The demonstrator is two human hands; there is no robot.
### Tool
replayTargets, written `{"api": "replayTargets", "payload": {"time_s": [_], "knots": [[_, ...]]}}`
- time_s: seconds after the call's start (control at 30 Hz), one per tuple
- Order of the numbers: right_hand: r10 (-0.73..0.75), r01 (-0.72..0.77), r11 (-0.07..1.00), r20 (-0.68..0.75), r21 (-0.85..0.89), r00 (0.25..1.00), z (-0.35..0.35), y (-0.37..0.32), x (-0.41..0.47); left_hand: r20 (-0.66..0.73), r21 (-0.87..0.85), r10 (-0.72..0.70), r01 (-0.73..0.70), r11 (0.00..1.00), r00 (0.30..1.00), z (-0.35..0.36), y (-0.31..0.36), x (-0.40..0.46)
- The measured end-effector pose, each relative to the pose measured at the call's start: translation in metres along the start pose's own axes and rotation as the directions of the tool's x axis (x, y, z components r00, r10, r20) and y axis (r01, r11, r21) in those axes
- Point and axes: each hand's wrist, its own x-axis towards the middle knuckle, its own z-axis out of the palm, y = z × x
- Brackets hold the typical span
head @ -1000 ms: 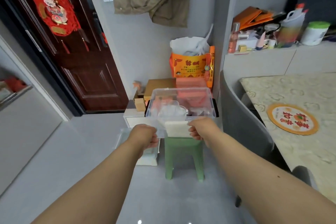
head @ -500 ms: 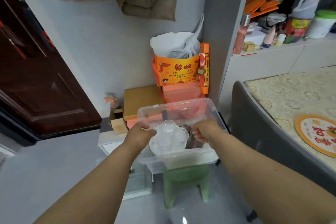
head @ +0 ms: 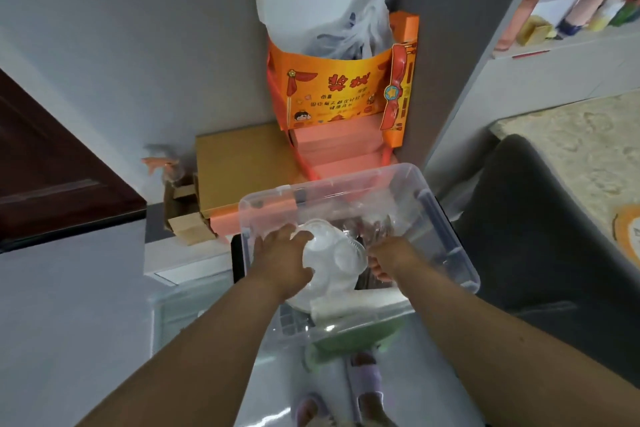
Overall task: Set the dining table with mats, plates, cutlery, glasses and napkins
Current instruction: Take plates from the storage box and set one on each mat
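A clear plastic storage bin (head: pixel 446 239) stands on a green stool (head: pixel 360 336) in front of me. Inside it lie clear plastic glasses (head: pixel 332 256), a white plate (head: pixel 304 298) under them, a white roll or folded napkins (head: pixel 360 305) at the near side, and shiny cutlery in wrap (head: pixel 374 222) toward the back. My left hand (head: pixel 282 262) reaches into the bin and its fingers curl round the cluster of glasses. My right hand (head: pixel 391 262) is also inside the bin, beside the glasses, its fingertips hidden; I cannot tell what it holds.
The dining table (head: pixel 571 156) with a patterned cloth and an orange round mat (head: pixel 628 236) is at the right, a grey chair (head: pixel 540 218) between it and the bin. Orange boxes (head: pixel 339 94), a cardboard box (head: pixel 239 163) and a dark door (head: pixel 45 163) lie behind.
I have stepped closer and tilted my view down over the bin. Both hands moved from its near rim into it, the left closing on the glasses.
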Motion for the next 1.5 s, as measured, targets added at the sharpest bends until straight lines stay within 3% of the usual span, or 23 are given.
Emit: {"api": "replayTargets", "payload": {"time_s": [0.17, 0.27, 0.4, 0.53, 0.67, 0.8, 1.0, 1.13, 1.3, 1.4, 1.5], "knots": [[-0.087, 0.097, 0.968, 0.055, -0.233, 0.995, 0.015, 0.003, 0.039, 0.069, 0.149, -0.047, 0.036, 0.988, 0.997, 0.018, -0.012, 0.036], [-0.178, 0.2, 0.892, 0.091, -0.406, 0.98, 0.029, 0.004, 0.054, 0.105, 0.208, -0.038, 0.015, 0.978, 0.994, 0.031, -0.019, 0.056], [-0.296, 0.314, 0.819, 0.114, -0.48, 0.948, 0.048, 0.014, 0.072, 0.069, 0.289, 0.003, -0.023, 0.957, 0.998, 0.048, -0.022, 0.069], [-0.307, 0.327, 0.875, 0.113, -0.357, 0.945, 0.061, 0.022, 0.083, 0.016, 0.291, 0.045, -0.048, 0.956, 0.999, 0.055, -0.025, 0.073], [-0.296, 0.339, 0.86, 0.168, -0.382, 0.94, 0.068, 0.022, 0.089, 0.059, 0.291, 0.06, -0.075, 0.954, 0.996, 0.062, -0.024, 0.071], [-0.275, 0.307, 0.878, 0.136, -0.369, 0.952, 0.07, 0.024, 0.089, 0.087, 0.298, 0.067, -0.09, 0.95, 0.994, 0.066, -0.015, 0.073], [-0.338, 0.41, 0.827, 0.242, -0.385, 0.91, 0.072, 0.032, 0.091, 0.118, 0.237, 0.107, -0.132, 0.963, 0.987, 0.075, -0.004, 0.067], [-0.32, 0.345, 0.924, 0.163, -0.162, 0.933, 0.066, 0.028, 0.087, 0.158, 0.212, 0.142, -0.174, 0.962, 0.977, 0.071, -0.004, 0.069], [-0.156, 0.12, 0.972, 0.171, 0.204, 0.973, 0.058, 0.03, 0.081, 0.222, 0.23, 0.175, -0.226, 0.947, 0.959, 0.07, 0.004, 0.075], [-0.234, 0.233, 0.972, 0.135, 0.021, 0.963, 0.051, 0.039, 0.084, 0.24, 0.282, 0.18, -0.247, 0.927, 0.954, 0.069, 0.009, 0.079], [-0.378, 0.373, 0.918, -0.019, -0.132, 0.925, 0.039, 0.043, 0.087, 0.258, 0.339, 0.149, -0.234, 0.911, 0.954, 0.068, 0.014, 0.082]]}}
